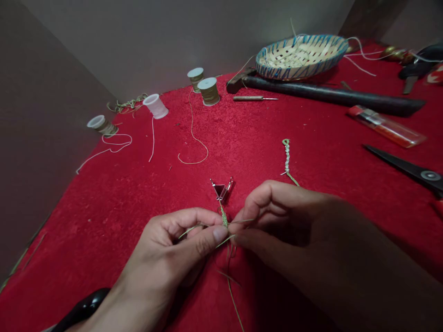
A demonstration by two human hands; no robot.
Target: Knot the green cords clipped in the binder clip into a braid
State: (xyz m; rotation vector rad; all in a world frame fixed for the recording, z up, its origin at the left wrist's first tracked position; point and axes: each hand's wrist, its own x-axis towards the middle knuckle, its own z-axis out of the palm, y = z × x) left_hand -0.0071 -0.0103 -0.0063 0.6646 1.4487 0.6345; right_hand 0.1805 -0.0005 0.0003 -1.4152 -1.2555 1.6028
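A small black binder clip (220, 190) stands on the red cloth between my hands, gripping the top of a thin green knotted cord (224, 215). Loose green strands run down from the knots. My left hand (166, 258) pinches one strand between thumb and fingers, just left of the cord. My right hand (277, 216) pinches another strand close to the knots, its fingertips almost meeting my left thumb. A second short green braid (287, 159) lies on the cloth beyond my right hand, untouched.
Several thread spools (208, 91) and a coiled cord stand at the far left. Behind them lie a woven basket (301, 57), a long dark-handled hammer (328, 94) and an awl (254, 98). To the right lie a lighter (386, 126) and black scissors (408, 167).
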